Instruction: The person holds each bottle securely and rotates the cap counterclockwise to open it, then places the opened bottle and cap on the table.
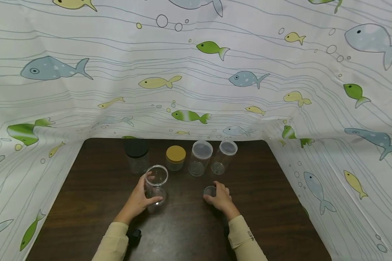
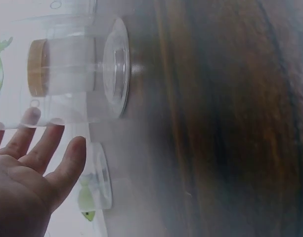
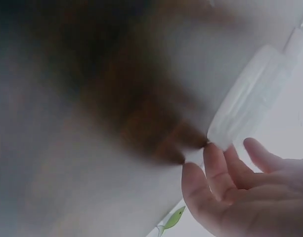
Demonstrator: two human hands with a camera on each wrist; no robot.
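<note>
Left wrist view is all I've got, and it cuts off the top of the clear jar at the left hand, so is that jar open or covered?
Observer: Open; the head view shows the clear jar with a bare rim.
Operator: What's the right hand holding?
Observer: The right hand grips what looks like a round translucent lid.
Operator: And at the right end of the back row?
Observer: A white-lidded jar, standing upright.

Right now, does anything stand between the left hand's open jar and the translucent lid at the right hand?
Nothing visible: in the head view, only tabletop separates the open jar from the translucent lid; the lidded jars stand farther back.
</note>
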